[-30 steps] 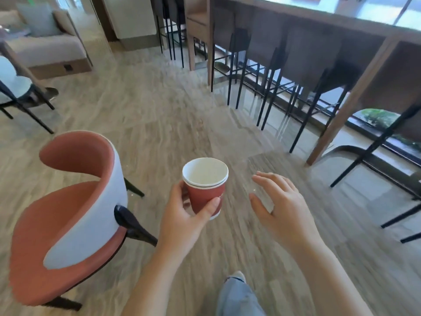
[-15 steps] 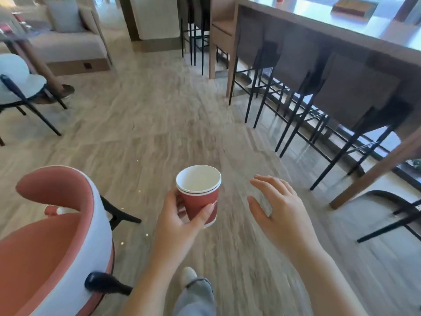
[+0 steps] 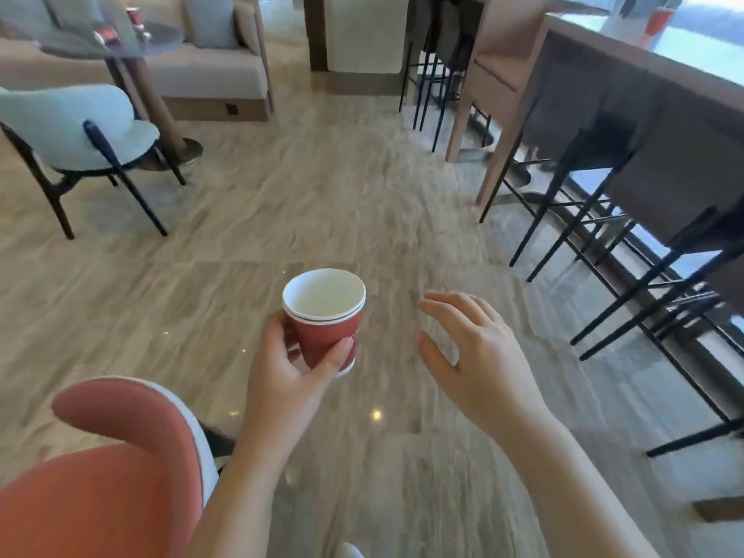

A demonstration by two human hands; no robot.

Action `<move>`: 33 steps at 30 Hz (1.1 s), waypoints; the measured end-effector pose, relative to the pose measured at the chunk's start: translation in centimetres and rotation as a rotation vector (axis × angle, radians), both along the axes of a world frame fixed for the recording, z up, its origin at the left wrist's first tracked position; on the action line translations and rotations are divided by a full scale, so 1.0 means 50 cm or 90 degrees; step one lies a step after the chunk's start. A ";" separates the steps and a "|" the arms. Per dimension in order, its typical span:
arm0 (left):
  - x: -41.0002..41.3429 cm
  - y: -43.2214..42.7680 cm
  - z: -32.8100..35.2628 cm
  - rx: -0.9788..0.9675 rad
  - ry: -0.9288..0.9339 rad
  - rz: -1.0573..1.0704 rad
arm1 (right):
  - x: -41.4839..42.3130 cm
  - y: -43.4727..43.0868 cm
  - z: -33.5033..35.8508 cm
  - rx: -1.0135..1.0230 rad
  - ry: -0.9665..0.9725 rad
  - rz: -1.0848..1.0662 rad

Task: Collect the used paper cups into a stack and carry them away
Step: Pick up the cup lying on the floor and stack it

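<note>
Orange chair [image 3: 120, 457] fell behind; left hand [image 3: 282, 380] grips cups [image 3: 324, 336].

a café-style lounge: a long high bench [image 3: 664, 98] lined with tall black-legged stools [image 3: 604, 143], a cushioned sofa [image 3: 201, 70] behind a small round table [image 3: 100, 48], pale [image 3: 68, 126] and orange [image 3: 100, 477] upholstered chairs, and a polished stone-look floor [image 3: 302, 215].

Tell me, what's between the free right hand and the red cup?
Nothing. In the head view the gap between the right hand and the red cup, in the left hand, is bare; only floor shows beneath.
</note>
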State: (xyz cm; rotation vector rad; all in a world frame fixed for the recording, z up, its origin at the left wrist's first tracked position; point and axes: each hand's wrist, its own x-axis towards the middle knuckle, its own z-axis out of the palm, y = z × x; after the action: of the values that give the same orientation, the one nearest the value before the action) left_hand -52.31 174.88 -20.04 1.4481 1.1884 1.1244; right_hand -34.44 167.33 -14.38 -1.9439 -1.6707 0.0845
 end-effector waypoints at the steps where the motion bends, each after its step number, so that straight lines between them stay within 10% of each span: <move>1: -0.008 0.031 -0.001 0.004 -0.001 0.019 | -0.003 0.038 -0.004 -0.008 0.001 0.017; 33: -0.102 0.867 0.010 -0.011 -0.021 0.536 | -0.124 1.196 -0.038 0.036 0.045 0.516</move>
State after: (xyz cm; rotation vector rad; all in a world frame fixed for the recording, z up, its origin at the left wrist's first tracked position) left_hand -57.43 218.23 -19.51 0.8962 1.8475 1.6659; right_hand -40.62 227.15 -16.30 -1.0991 -2.2703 0.3973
